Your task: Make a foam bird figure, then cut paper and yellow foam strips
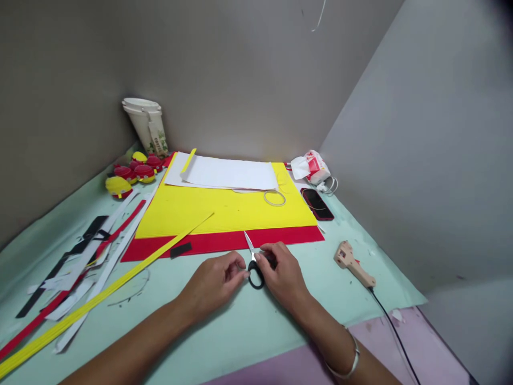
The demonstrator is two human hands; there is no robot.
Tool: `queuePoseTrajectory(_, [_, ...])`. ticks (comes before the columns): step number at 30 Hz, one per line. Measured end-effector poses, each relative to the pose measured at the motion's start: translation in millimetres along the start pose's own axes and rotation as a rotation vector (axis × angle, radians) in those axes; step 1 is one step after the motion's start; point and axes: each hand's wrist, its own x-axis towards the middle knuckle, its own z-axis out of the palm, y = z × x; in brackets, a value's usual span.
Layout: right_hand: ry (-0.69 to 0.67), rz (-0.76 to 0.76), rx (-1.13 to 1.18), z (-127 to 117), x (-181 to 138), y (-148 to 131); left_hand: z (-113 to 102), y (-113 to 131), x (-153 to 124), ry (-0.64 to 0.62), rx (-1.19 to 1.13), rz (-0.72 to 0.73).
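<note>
Small black-handled scissors [256,274] point away from me over the mint-green cloth, their tips by the edge of a red sheet [224,241]. My right hand [282,272] is closed on one handle, the blades partly apart or shut, I cannot tell. Just left of the handle ring is my left hand [218,278], fingers curled and thumb tip at the ring; anything pinched there is hidden or too small. Beyond both hands a yellow sheet [224,211] lies on the red one. A small black piece [181,250] lies to the left, against a long yellow strip [120,289].
White sheets [228,172] and a ring-shaped coil [274,198] lie on the yellow sheet. Several strips and red-yellow pieces [144,172] lie left, near a white bin [146,123]. A phone [317,203], tissue pack [316,167] and corded glue gun [355,264] are right.
</note>
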Motion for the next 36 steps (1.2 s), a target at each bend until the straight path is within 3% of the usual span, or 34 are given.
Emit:
queuePoseTrajectory(3, [0.027,-0.075,-0.187,-20,-6,9,-6,2,1,-0.067,0.043,0.0])
queuePoseTrajectory(6, [0.089,-0.066,-0.458,-60,-19,29,-6,4,1,-0.08,0.057,0.003])
queuePoseTrajectory(10, [0.205,0.147,-0.844,-121,-39,64,-2,2,1,-0.078,0.059,-0.008])
queuePoseTrajectory(14, [0.163,0.273,-1.075,-154,-52,92,2,-3,2,-0.05,0.057,0.007])
queuePoseTrajectory(20, [0.038,0.335,-1.154,-162,-52,116,2,-5,0,-0.04,0.043,0.014])
queuePoseTrajectory(24, [-0.026,0.24,-1.181,-169,-51,129,2,-4,-2,-0.04,0.046,0.021])
queuePoseTrajectory(32, [0.013,0.224,-1.151,-184,-53,155,2,-4,-2,-0.018,0.046,0.015])
queuePoseTrajectory(36, [0.174,0.167,-1.16,-175,-46,135,-1,-2,-3,-0.038,0.034,0.022])
